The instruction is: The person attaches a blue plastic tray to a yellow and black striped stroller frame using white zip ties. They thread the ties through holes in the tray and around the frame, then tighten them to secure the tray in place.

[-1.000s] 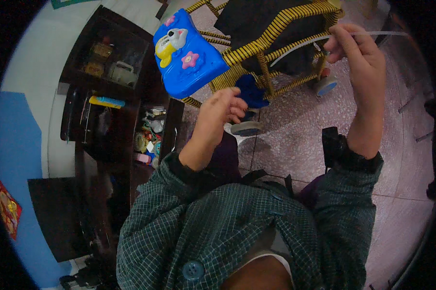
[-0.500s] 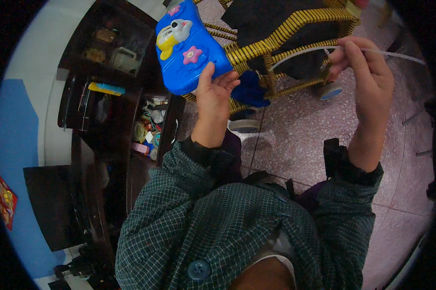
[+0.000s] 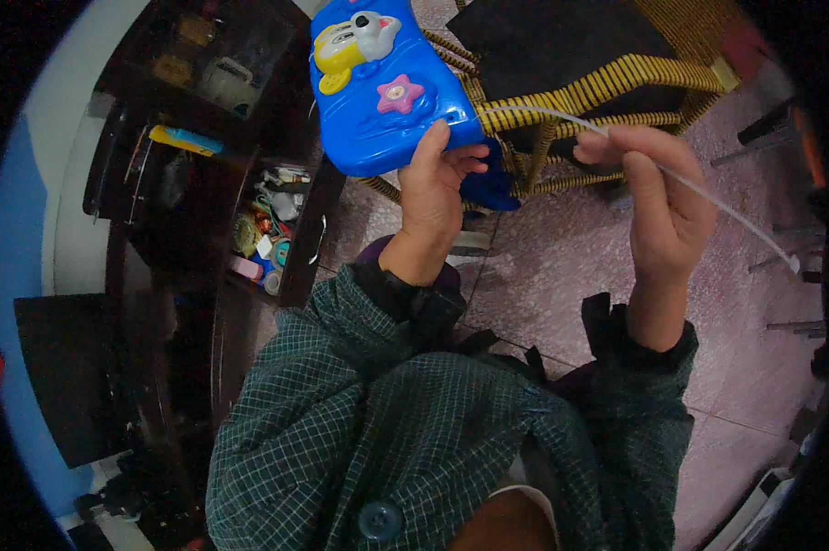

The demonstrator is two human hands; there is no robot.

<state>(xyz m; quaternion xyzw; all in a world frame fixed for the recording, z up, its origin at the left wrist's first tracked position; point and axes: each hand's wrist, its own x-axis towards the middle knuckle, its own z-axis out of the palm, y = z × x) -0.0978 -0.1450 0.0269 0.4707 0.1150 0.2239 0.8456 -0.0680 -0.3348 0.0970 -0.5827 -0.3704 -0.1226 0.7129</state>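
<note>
A blue plastic toy panel [image 3: 392,138] with a raised yellow-and-white cartoon animal and a pink flower is fixed at the front of a stroller-like frame [image 3: 607,81] wound in yellow and black. My left hand [image 3: 433,197] grips its lower right corner, thumb on top and fingers beneath. From that corner a long white cable tie [image 3: 740,218] arcs to the right. My right hand [image 3: 662,197] holds the tie between thumb and index finger, its thicker head end hanging out beyond the hand. Whether the tie's thin end enters the panel is hard to see.
Left of me, a dark cabinet has an open drawer [image 3: 272,225] full of small odds and ends. A blue cloth [image 3: 492,179] hangs under the frame. Dark stools with metal legs [image 3: 768,138] stand at the right on the speckled tile floor [image 3: 543,266].
The cable tie's thin end has come left to the panel's corner. My right hand has moved left and lower along with it. My left hand keeps its hold on the panel.
</note>
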